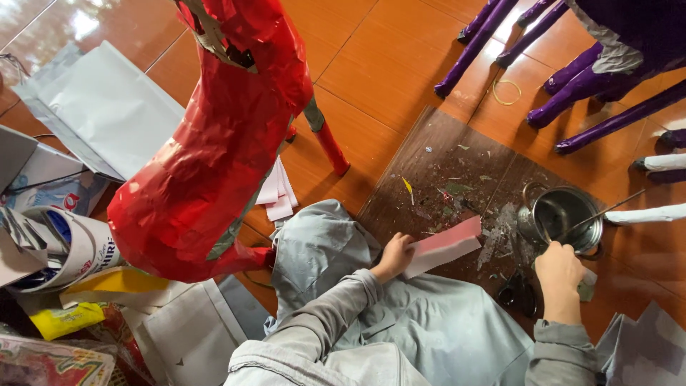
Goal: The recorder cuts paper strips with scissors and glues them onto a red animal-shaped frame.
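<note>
1. Your left hand (392, 257) is closed on one end of a flat rectangular strip of pink-red paper (444, 245), pinching it at its near short edge; the strip juts out over the dark wooden work board (429, 164) just above your grey-trousered lap (429, 322).
2. Your right hand (559, 271) is curled shut around the lower end of a thin stick or brush handle (600, 213), which slants into the small round metal pot (561, 214) standing on the board's right side.
3. Judging by how it lies, the strip looks light and limp; it should crease or tear easily, more so if wetted; a hold near the end with a flat pinch, as you have it, seems the safest place; supporting the middle would keep it from drooping.
4. Black-handled scissors (518, 292) lie on the board just beside your right wrist; paper scraps and smears dot the board.
5. To your left stands a large figure wrapped in glossy red paper (214, 143), one leg touching the orange tiled floor (386, 50); a stack of pale paper strips (279, 191) lies behind it.
6. At upper right, purple paper-covered legs of another figure (593, 78) rest on the tiles, near a yellow rubber band (507, 91).
</note>
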